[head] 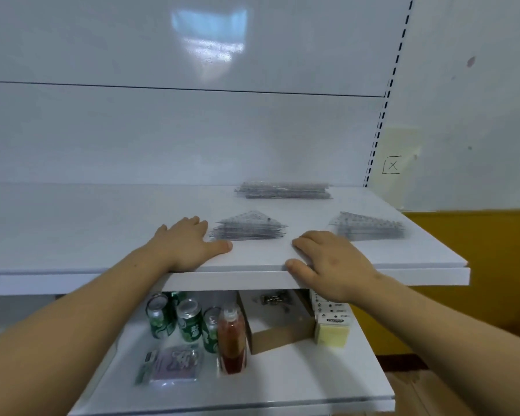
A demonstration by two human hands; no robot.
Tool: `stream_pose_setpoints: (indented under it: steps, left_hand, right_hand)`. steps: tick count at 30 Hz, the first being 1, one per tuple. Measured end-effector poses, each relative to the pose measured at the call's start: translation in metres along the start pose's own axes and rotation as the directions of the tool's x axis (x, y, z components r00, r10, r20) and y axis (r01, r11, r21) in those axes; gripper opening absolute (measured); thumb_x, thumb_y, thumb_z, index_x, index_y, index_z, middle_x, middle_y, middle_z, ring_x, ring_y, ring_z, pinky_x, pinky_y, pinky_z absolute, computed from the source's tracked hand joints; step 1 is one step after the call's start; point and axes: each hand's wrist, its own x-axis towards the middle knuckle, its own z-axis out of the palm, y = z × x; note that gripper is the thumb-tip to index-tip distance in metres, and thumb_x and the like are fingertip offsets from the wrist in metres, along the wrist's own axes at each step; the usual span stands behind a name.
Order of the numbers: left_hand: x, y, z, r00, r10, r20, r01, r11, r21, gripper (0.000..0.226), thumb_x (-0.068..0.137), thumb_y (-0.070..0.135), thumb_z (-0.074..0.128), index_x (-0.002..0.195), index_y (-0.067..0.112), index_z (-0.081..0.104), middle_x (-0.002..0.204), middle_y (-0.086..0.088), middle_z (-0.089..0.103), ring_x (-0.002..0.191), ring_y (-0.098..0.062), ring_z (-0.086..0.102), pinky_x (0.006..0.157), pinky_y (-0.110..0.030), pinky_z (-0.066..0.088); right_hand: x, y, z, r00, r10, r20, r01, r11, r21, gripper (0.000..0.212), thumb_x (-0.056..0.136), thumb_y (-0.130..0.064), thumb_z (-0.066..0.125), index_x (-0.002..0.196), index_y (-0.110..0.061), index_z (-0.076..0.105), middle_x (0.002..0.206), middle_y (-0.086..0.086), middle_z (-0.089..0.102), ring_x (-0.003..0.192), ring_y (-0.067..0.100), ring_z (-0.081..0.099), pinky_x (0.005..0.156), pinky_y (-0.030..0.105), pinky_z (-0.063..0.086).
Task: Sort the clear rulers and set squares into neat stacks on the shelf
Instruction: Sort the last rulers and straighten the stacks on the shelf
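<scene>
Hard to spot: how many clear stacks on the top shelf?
3: ruler stack at the back; left set-square stack by the left hand; right set-square stack beyond the right hand.

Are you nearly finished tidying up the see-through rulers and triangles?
Nearly, it looks like. Done: the ruler stack sits at the back of the shelf, with the middle set-square stack and the right set-square stack in front. In hand: nothing; the left hand and right hand just rest on the shelf. Left: no loose pieces show, so perhaps only evening the stacks' edges.
</scene>
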Motion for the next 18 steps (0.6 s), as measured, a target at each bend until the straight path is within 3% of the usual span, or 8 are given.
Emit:
stream_pose_setpoints:
  steps: [2, 5, 9, 18]
  left_hand:
    - [-0.002, 0.001, -0.002, 1.000, 0.003, 0.003, -0.003, 1.000, -0.026, 0.093, 0.081, 0.079, 0.027, 0.151, 0.018, 0.017, 0.159, -0.003, 0.012, 0.145, -0.021, 0.014, 0.115, -0.050, 0.014]
    - [-0.009, -0.002, -0.010, 0.999, 0.032, 0.007, -0.031, 0.991, -0.132, 0.087, 0.085, 0.073, 0.034, 0.148, 0.015, 0.024, 0.157, -0.005, 0.021, 0.142, -0.023, 0.024, 0.114, -0.046, 0.020]
    - [-0.023, -0.028, -0.019, 0.999, 0.030, 0.027, -0.025, 0.980, -0.197, 0.087, 0.085, 0.070, 0.040, 0.151, 0.017, 0.018, 0.158, -0.001, 0.016, 0.144, -0.020, 0.020, 0.117, -0.040, 0.018]
    - [-0.104, -0.225, -0.033, 0.983, -0.182, 0.007, 0.179, 0.963, -0.203, 0.085, 0.085, 0.064, 0.050, 0.151, 0.021, 0.019, 0.158, 0.002, 0.016, 0.144, -0.018, 0.019, 0.116, -0.035, 0.017]
  right_hand:
    - [0.003, -0.001, -0.003, 1.000, 0.017, -0.018, -0.016, 1.000, 0.024, 0.070, 0.086, -0.069, 0.019, 0.123, -0.020, 0.053, 0.121, -0.001, 0.055, 0.112, 0.019, 0.048, 0.094, 0.036, 0.042]
    - [0.014, -0.010, -0.016, 0.998, 0.043, -0.048, -0.040, 0.997, 0.067, 0.064, 0.090, -0.064, 0.032, 0.135, -0.021, 0.046, 0.134, 0.000, 0.049, 0.124, 0.019, 0.043, 0.101, 0.035, 0.037]
    - [0.048, -0.039, -0.040, 0.999, 0.029, -0.016, -0.028, 0.999, 0.026, 0.072, 0.089, -0.067, 0.028, 0.145, -0.022, 0.033, 0.150, 0.001, 0.035, 0.136, 0.022, 0.033, 0.109, 0.038, 0.030]
    - [0.155, -0.221, -0.043, 0.992, -0.102, 0.078, 0.100, 0.995, 0.030, 0.073, 0.092, -0.066, 0.025, 0.149, -0.020, 0.024, 0.157, 0.004, 0.022, 0.142, 0.026, 0.024, 0.114, 0.041, 0.022]
